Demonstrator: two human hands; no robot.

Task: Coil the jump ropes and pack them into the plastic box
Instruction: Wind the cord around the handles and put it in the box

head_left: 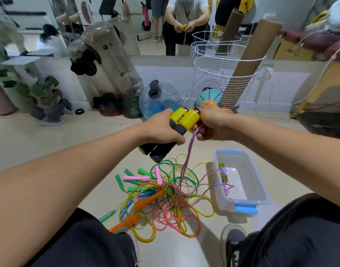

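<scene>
Jump rope handles point(181, 120), yellow heads on black foam grips, being held side by side at chest height above pale floor. Left hand point(161, 128) wrapping closed around both grips. Right hand point(213, 125) closing fingertips on purple braided cord point(190, 149) just beneath the yellow heads, cord trailing down onto a tangled pile of jump ropes point(161, 199) lying between the knees: green, pink, orange, blue handles, yellow, green and pink cords. Clear plastic box point(261, 191) with blue latches sitting just right of the pile, holding a bit of green and purple rope. White wire basket point(209, 78) standing against the wall beyond.
</scene>
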